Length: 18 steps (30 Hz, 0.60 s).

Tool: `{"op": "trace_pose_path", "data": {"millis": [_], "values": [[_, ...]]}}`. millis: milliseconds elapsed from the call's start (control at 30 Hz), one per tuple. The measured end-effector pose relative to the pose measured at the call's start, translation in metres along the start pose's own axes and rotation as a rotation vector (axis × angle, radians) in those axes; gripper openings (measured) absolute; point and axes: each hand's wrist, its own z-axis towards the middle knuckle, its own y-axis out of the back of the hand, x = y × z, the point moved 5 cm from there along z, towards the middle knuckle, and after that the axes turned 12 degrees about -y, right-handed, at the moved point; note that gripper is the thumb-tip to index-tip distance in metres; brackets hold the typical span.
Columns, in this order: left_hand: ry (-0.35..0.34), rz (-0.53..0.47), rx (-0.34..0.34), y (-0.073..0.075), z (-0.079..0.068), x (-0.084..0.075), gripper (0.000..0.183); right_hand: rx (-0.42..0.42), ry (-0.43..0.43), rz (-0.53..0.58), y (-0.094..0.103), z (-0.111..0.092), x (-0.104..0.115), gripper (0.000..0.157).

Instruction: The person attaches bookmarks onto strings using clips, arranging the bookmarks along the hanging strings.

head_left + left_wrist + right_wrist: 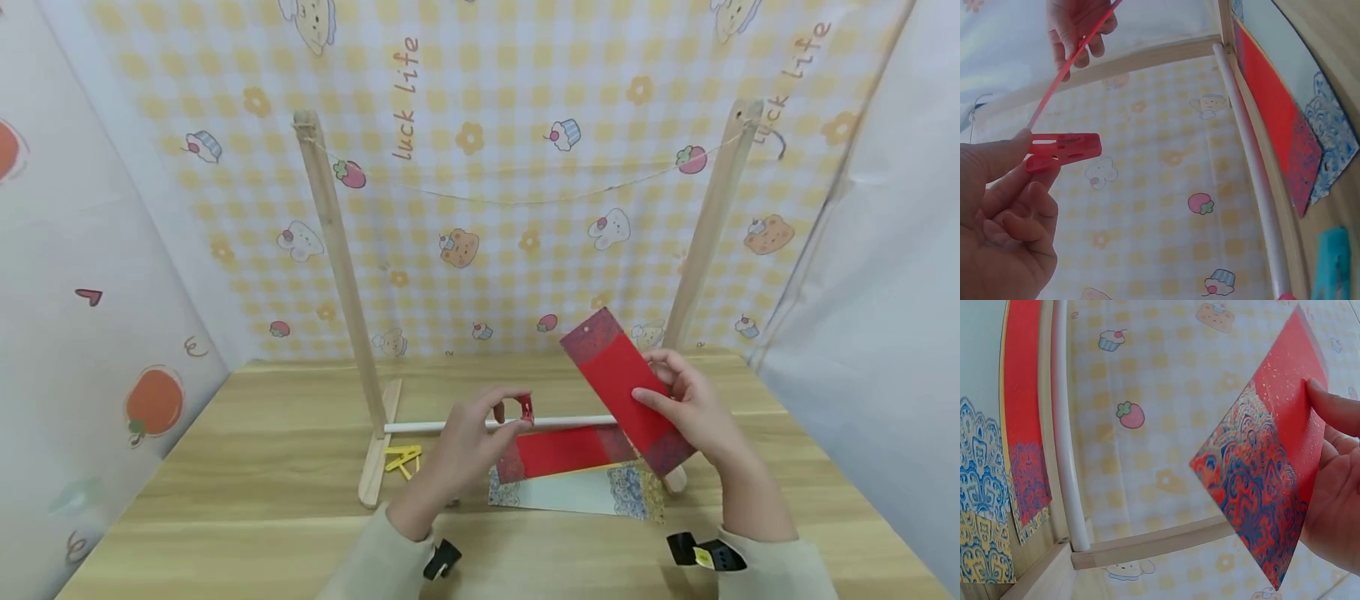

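Observation:
A red clothespin (1066,150) is pinched between the thumb and fingers of my left hand (472,437), above the white rod. My right hand (693,408) grips a red card (626,387) by its long edge, thumb on the front. The card tilts, its patterned end with a small hole pointing up and left; blue and red ornament covers both ends, as the right wrist view (1254,481) shows for one. Below the hands, another red card (570,452) lies partly over a pale card (562,493) with blue patterned ends. A yellow patterned edge pokes out from under them.
Two wooden posts (337,267) (712,225) hold a sagging string (517,202) between their tops. A white rod (420,427) joins their feet low down. Yellow clothespins (403,457) lie by the left foot, and a teal clothespin (1333,262) shows in the left wrist view.

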Motion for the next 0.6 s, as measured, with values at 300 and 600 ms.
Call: {"op": "trace_pose_path", "data": {"millis": [300, 600], "values": [[-0.072, 0.032, -0.051, 0.014, 0.027, -0.012, 0.035, -0.073, 0.016, 0.177, 0.006, -0.001, 0.007, 0.036], [-0.14, 0.05, -0.084, 0.036, 0.062, -0.022, 0.03, -0.192, 0.049, 0.374, 0.012, 0.0, 0.016, 0.033]]}}
